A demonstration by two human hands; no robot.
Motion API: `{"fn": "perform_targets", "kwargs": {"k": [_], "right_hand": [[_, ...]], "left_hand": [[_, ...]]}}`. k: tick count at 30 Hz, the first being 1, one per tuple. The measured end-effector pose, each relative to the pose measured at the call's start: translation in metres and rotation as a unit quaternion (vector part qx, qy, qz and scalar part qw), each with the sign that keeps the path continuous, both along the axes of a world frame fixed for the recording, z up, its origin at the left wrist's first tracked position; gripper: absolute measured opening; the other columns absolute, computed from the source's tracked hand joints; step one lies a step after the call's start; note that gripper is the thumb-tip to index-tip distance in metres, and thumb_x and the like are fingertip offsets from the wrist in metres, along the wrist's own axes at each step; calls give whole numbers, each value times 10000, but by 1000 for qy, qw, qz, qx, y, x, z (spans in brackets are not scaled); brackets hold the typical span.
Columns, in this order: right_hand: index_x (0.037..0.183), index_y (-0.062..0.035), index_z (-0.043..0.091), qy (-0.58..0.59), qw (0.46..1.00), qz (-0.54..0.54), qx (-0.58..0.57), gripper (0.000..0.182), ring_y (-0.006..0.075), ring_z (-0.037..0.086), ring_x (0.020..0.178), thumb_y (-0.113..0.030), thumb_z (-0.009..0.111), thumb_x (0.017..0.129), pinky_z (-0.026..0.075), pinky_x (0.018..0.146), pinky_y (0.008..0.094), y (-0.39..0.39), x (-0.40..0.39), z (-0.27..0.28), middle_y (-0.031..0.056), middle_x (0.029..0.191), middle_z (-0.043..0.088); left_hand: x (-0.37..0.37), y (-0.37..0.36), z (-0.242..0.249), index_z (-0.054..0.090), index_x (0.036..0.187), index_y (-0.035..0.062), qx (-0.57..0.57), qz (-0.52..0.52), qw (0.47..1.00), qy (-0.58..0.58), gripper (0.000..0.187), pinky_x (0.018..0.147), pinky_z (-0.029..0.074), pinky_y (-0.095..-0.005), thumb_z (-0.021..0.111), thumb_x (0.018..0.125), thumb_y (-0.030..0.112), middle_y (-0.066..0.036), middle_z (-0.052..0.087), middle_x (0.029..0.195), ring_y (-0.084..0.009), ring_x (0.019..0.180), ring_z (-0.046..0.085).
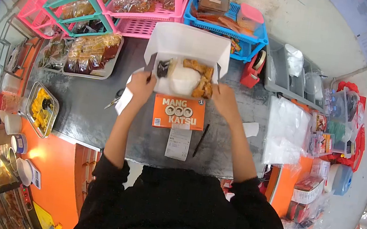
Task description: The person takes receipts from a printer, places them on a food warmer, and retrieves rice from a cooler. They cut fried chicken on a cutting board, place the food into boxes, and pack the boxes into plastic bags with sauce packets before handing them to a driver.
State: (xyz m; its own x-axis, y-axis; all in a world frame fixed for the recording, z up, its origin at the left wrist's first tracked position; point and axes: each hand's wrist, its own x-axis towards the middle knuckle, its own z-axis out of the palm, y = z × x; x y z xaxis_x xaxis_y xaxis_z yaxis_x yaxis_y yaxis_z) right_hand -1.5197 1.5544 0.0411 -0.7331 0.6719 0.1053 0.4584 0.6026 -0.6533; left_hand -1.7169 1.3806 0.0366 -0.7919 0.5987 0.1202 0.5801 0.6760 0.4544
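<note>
An open white food box with its lid raised stands on the dark counter in front of me. Inside lie a mound of white rice, browned fried pieces and a small dark packet. My left hand has its fingers closed at the box's left side. At the right side my right hand grips it likewise; the fingertips are partly hidden. Just nearer to me is an orange printed box, with a printed receipt hanging over its front edge.
Scissors lie left of my left forearm, and a black pen right of the receipt. A red tape dispenser, plastic bags and a grey divided tray are at right. Colored baskets line the back; a yellow-food tray sits left.
</note>
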Motion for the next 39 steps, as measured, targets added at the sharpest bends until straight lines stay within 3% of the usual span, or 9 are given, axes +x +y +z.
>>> {"fn": "perform_targets", "kwargs": {"k": [6, 10, 12, 15, 21, 25, 28, 33, 39], "right_hand": [[882, 37, 561, -23, 940, 40, -339, 403, 328, 607, 751, -349, 447, 901, 434, 650, 422, -48, 70, -43, 198, 775, 614], [951, 10, 564, -44, 983, 86, -157, 379, 303, 618, 751, -348, 447, 912, 442, 659, 420, -39, 66, 0, 156, 766, 631], [1052, -2, 549, 204, 977, -31, -55, 334, 319, 609, 860, -290, 451, 914, 454, 748, 387, -45, 29, 21, 184, 882, 625], [1151, -3, 504, 19, 987, -67, -144, 323, 345, 549, 1020, -201, 441, 905, 417, 876, 358, -46, 28, 43, 197, 1036, 586], [1174, -44, 490, 278, 956, -83, -52, 327, 358, 498, 1078, -49, 407, 858, 389, 905, 373, -102, 43, -39, 211, 1122, 541], [1168, -43, 477, 228, 967, -65, -89, 346, 350, 506, 1056, -11, 436, 826, 398, 882, 388, -75, 35, -5, 212, 1130, 532], [1174, -30, 443, 56, 984, -70, -155, 323, 328, 545, 1009, -11, 392, 855, 402, 865, 355, -71, 37, 12, 190, 1082, 549], [1292, -46, 372, 123, 984, 96, -87, 491, 329, 383, 1224, -164, 543, 847, 312, 991, 372, -76, 75, -27, 192, 1312, 391], [1342, -93, 352, 130, 970, 173, -110, 641, 315, 223, 1328, -186, 646, 780, 229, 1057, 371, -65, 72, -22, 174, 1446, 191]], "left_hand": [[59, -71, -14, 643, 784, 16, 16, 3, 986, -166, 285, 617, 478, -378, 629, 744, 298, -140, 629, 700, -276, 704, 625], [56, -66, -33, 628, 1043, 37, 255, 0, 964, -69, 349, 680, 483, -359, 634, 768, 252, -146, 656, 827, -256, 790, 640], [53, -42, -6, 583, 1110, 25, 224, -12, 974, -16, 370, 725, 474, -351, 605, 792, 215, -163, 642, 905, -255, 851, 629], [61, -46, 32, 510, 1203, 3, 121, -18, 991, -60, 397, 825, 442, -337, 547, 828, 130, -188, 589, 1072, -257, 985, 585], [103, -51, -22, 435, 1285, 49, 301, -20, 953, -37, 416, 833, 426, -279, 428, 872, -1, -134, 593, 1120, -251, 932, 593], [96, -46, 27, 401, 1313, 83, 64, 80, 975, -196, 428, 818, 430, -332, 416, 890, 26, -153, 536, 1181, -286, 927, 568], [95, -57, -24, 369, 1325, 89, 223, -51, 973, -11, 445, 843, 428, -352, 378, 890, -2, -152, 537, 1179, -314, 998, 550], [79, -87, -23, 326, 1333, 65, 137, -213, 965, 62, 725, 954, 340, -457, 450, 806, 547, -195, 440, 1275, -398, 1152, 437], [82, -80, -33, 360, 1299, 51, 216, -164, 948, -168, 812, 924, 368, -433, 439, 760, 652, -208, 494, 1204, -383, 1080, 485]]}}
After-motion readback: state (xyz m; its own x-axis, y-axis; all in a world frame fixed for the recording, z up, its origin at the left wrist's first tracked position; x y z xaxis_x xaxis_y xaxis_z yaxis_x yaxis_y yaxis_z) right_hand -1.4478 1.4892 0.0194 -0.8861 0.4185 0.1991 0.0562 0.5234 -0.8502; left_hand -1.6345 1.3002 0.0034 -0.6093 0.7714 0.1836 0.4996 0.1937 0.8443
